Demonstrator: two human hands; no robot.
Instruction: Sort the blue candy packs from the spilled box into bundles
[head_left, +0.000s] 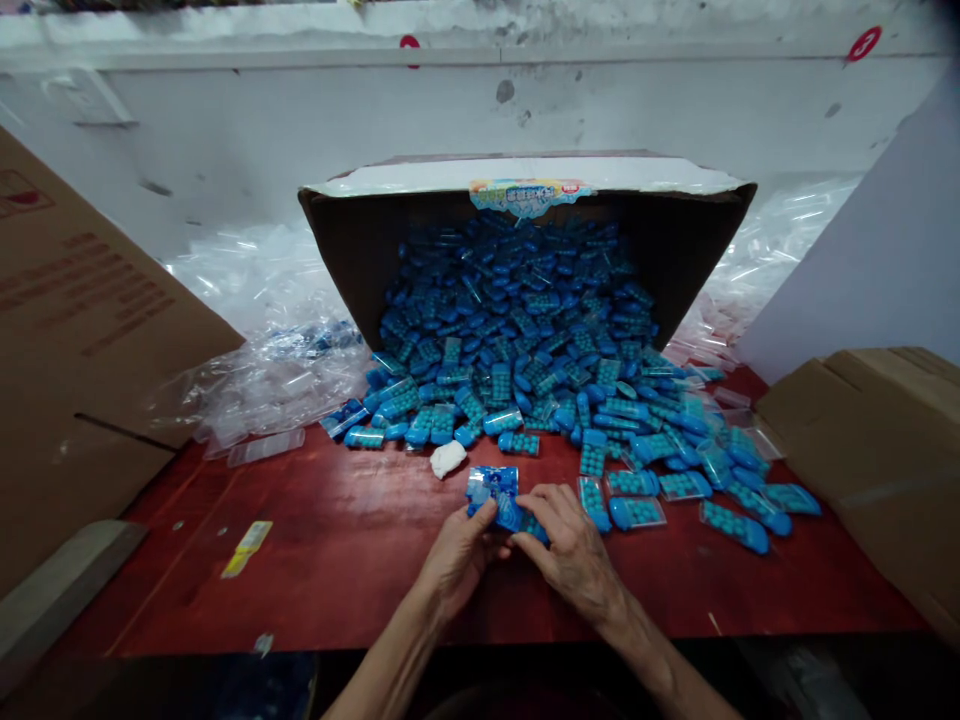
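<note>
My left hand (463, 552) pinches a blue printed sachet (493, 485) close to the table's front, thumb on its face. From the right side, my right hand (571, 540) grips a small blue case of turquoise beads (534, 527), which meets the sachet's lower edge; whether it sits inside the sachet is hidden by my fingers. Just beyond my hands lies a crumpled white lump (448, 458). A large heap of similar clear-and-blue bead cases (517, 385) spills toward me, with several loose ones right of my right hand.
The heap pours from a tipped carton (697, 245). Clear plastic sleeves (277, 385) pile up at left. Cardboard boxes (82, 320) (877, 450) stand on both sides of the red table (337, 560). A yellow-and-white strip (247, 548) lies at left.
</note>
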